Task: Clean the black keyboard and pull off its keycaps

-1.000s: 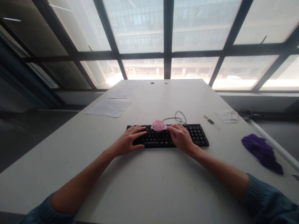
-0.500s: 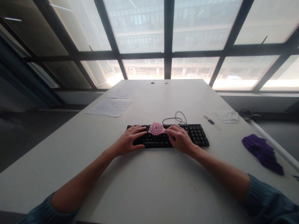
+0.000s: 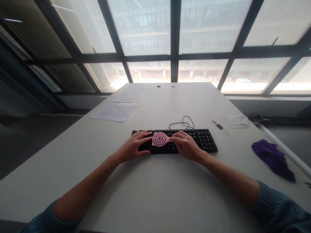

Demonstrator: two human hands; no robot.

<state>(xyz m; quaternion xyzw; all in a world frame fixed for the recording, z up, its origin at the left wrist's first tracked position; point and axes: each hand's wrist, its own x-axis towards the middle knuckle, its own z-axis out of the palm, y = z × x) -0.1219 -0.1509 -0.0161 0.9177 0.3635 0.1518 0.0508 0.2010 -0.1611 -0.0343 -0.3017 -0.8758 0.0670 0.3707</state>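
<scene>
Pink brush (image 3: 159, 139) is sitting just left of the frame's center, flat ringed face up, right over the middle-left keys of the black keyboard (image 3: 168, 149). Your right hand (image 3: 186, 144) has the brush's short handle pinched between thumb and fingers, with the handle pointing right. Can't really tell from up here how hard the bristles press, since they're hidden underneath. Your left hand (image 3: 136, 144) isn't gripping anything: fingers spread, laid across the left end of the keyboard, fingertips close to the brush head. So your two hands are apart, with the brush head between them.

Keyboard's number pad pokes out to the right of your right hand, and a thin black cable (image 3: 182, 122) loops on the desk (image 3: 150, 187) just above its top edge. Over at the right of the frame you've got a small dark-handled tool (image 3: 219, 126), a crumpled white tissue (image 3: 236, 121) near it, and a purple cloth (image 3: 272, 158) lower down. Couple of paper sheets (image 3: 114, 112) lie left of center, above your left hand. Big dark-framed windows (image 3: 150, 29) fill the top.
</scene>
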